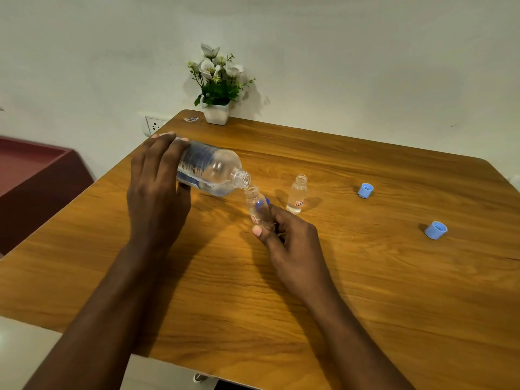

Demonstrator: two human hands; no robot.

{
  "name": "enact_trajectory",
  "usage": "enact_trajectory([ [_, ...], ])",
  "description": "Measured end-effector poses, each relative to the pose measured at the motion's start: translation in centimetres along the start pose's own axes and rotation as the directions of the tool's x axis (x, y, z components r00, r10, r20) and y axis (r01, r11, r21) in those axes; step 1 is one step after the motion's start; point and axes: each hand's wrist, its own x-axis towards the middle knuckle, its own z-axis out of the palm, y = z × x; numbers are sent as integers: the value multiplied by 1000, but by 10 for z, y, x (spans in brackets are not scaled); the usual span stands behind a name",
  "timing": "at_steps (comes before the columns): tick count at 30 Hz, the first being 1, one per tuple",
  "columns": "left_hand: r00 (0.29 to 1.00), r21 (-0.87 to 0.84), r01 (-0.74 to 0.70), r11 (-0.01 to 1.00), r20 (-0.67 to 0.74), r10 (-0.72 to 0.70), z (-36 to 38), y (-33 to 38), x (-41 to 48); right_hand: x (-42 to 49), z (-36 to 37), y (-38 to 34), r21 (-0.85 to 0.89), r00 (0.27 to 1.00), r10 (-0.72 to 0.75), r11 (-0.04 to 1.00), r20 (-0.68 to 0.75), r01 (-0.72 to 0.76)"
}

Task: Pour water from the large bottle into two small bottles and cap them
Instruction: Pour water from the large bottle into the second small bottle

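My left hand (pixel 157 175) grips the large clear bottle (pixel 213 171) around its labelled body, tipped nearly flat with its open mouth pointing right and down. My right hand (pixel 287 235) holds a small clear bottle (pixel 257 206) by its base, tilted so its neck sits just under the large bottle's mouth. A second small bottle (pixel 297 194) stands upright and uncapped just to the right, holding some water. Two light blue caps (pixel 365 190) (pixel 435 229) lie on the wooden table (pixel 365 277) further right. A dark blue cap (pixel 266 201) peeks out behind the held small bottle.
A white pot of artificial flowers (pixel 217 88) stands at the table's far edge by the wall. A small wrapper scrap (pixel 191 119) lies next to it. A dark red piece of furniture (pixel 33 178) sits left of the table, and a wall socket (pixel 154 125) is behind.
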Motion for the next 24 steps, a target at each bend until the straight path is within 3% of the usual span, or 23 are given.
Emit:
enact_trajectory([
  [24, 1000, 2, -6, 1000, -11, 6, 0, 0, 0, -1, -2, -2, 4, 1000, -9, 1000, 15, 9],
])
